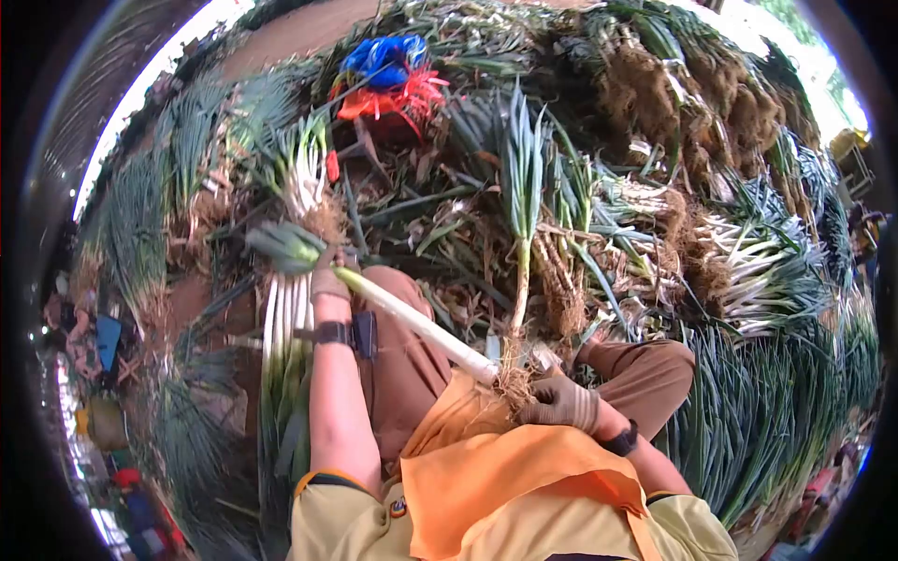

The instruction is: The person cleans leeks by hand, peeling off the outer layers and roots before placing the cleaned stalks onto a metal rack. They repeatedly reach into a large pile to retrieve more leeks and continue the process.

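We hold a leek [421, 325] slantwise across our lap, over the orange apron [486, 467]. Our left hand [327, 278] is closed tight around its green end. Our gloved right hand [561, 402] sits at the rooty end with its fingers curled in; we cannot tell what they grip. Trimmed leeks [281, 355] lie just beside our left arm, and heaps [748, 271] lie all around.

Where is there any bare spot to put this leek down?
Bare brown ground shows beyond the blue and red bundle at the top. A small dirt patch lies left of the cleaned leeks beside the left hand. Elsewhere leek piles crowd around the held leek.
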{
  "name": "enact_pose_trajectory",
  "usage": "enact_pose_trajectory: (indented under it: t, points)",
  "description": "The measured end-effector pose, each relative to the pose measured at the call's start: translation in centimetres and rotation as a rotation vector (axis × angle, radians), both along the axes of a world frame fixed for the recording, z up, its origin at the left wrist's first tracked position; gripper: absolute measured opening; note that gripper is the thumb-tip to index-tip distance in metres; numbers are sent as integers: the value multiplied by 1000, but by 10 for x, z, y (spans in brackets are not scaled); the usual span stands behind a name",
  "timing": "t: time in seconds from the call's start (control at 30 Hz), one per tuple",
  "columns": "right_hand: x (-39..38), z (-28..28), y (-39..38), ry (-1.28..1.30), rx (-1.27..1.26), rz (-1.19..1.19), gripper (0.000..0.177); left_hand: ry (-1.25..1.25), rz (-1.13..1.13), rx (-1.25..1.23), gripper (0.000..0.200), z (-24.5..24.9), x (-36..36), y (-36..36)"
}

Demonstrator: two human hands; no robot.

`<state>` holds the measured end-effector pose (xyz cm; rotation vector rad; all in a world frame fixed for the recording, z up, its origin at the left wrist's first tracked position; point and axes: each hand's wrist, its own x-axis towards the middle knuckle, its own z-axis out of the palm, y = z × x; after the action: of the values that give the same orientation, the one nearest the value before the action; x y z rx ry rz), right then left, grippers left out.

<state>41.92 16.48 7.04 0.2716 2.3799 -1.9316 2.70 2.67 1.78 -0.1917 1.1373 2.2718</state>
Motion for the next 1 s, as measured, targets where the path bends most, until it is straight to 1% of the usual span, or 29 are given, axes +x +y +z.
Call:
enact_pose_trajectory:
  t: [0.03, 0.1, 0.13, 0.17, 0.2, 0.23, 0.3, 0.33, 0.37, 0.43, 0.47, 0.5, 0.53, 0.57, 0.6, 0.67, 0.7, 0.73, 0.77, 0.8, 0.83, 0.87, 0.9, 0.93, 0.97, 1.0]
  points:
    - [6, 14, -1, -167, -22, 49, 22, 24, -54, -17, 21, -1, -1, 0]
    - [23, 14, -3, 20, -73, -13, 19, 36, -28, -148, 21, -21, -25, 7]
    - [27, 16, -2, 164, 55, 21, 19, 8, -93, -221, 15, -28, -36, 13]
    - [33, 19, -1, 213, 117, 48, 18, 16, -251, -227, 13, -5, -21, 18]
    - [39, 23, -1, 263, 178, 72, 17, 35, -237, -206, 12, -1, -16, 24]
    - [44, 31, -4, 269, 177, 85, 17, 45, -222, -192, 12, 1, -7, 25]
    - [49, 51, -10, -439, -132, -79, 18, 132, -136, -191, 12, -2, 4, 33]
    - [59, 77, -16, -417, 85, -154, 19, 120, -156, -370, 9, -11, -11, 35]
    - [72, 98, -22, -387, 308, -237, 19, 125, -132, -355, 9, -18, -17, 24]
    - [139, 82, -9, -133, 57, -437, 19, 121, 32, -304, 4, -22, -36, 13]
    - [160, 85, 0, -187, 179, -486, 19, 64, 98, -272, 7, -27, -47, 16]
    - [175, 81, 0, -161, 85, -608, 21, -5, 145, -254, 13, -38, -52, 20]
    - [189, 81, -2, -122, -7, -731, 23, -55, 106, -241, 15, -45, -55, 23]
    - [170, 83, 8, 45, -309, -894, 24, -96, 85, -230, 18, -43, -54, 22]
    - [142, 89, 19, 64, -456, -887, 21, -98, 74, -239, 18, -42, -50, 22]
    - [88, 72, 56, -174, -279, -777, 26, -63, 155, -208, 20, -19, -25, 33]
    - [62, 63, 74, -283, -189, -705, 30, -62, 134, -208, 20, -14, -17, 39]
    - [48, 30, 78, -279, -186, -718, 30, -11, 130, -229, 22, -9, -11, 44]
    - [30, -8, 85, -173, -166, -701, 39, 40, 135, -247, 23, -1, -7, 49]
    - [11, -37, 89, -67, -146, -679, 48, 35, 171, -319, 24, 15, 3, 57]
    - [-5, -26, 74, 50, -21, -604, 54, 130, 119, -397, 24, 13, -3, 62]
    - [-21, -14, 59, 171, 104, -538, 59, 122, 119, -408, 25, 23, 5, 66]
    - [-41, 22, 27, 308, 333, -419, 60, 118, 115, -416, 26, 43, 19, 74]
    - [-54, 12, 13, 159, 478, -384, 59, 120, 210, -515, 28, 61, 32, 86]
    - [-61, -4, 4, 6, 624, -349, 59, 124, 189, -510, 28, 74, 43, 91]
    - [-68, -21, -2, -97, 590, -444, 57, 98, 187, -295, 28, 85, 55, 91]
